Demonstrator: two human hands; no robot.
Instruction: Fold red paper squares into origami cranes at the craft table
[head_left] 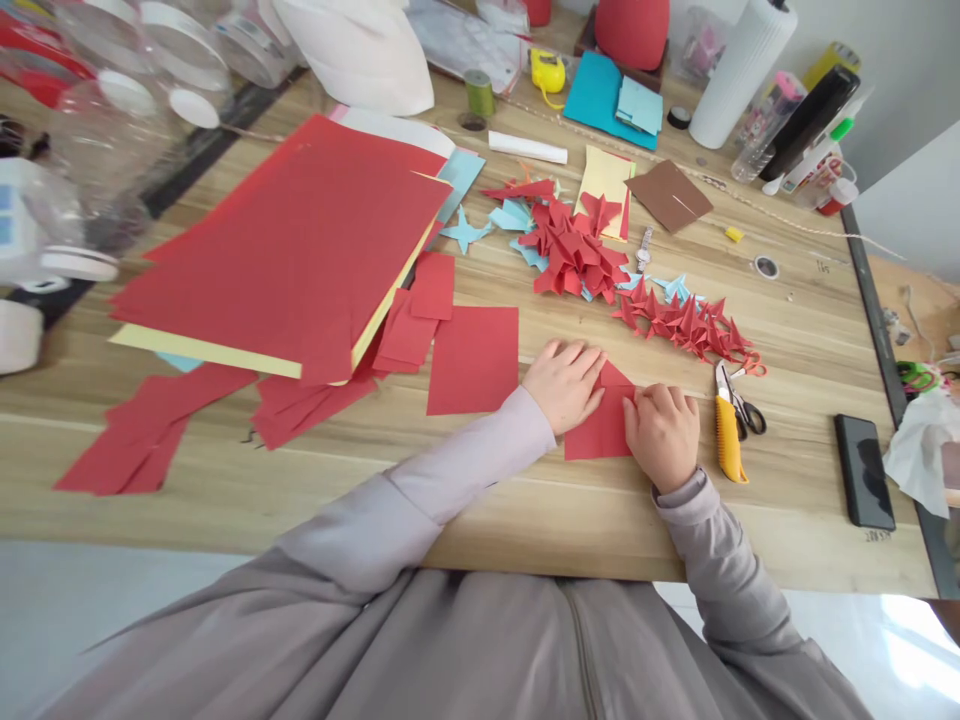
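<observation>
A red paper piece with a folded corner lies on the wooden table between my hands. My left hand rests on its upper left part, fingers spread and flat. At the paper's right edge, my right hand has its fingers curled together, pinching the edge. A larger red square lies flat just left of my left hand. Beyond my hands are folded red paper stars in a row and a heap of red folded shapes, with some light blue ones among them.
A yellow-handled cutter and scissors lie right of my right hand, with a black phone farther right. Large red sheets and cut red strips cover the left. Bottles stand at the back right.
</observation>
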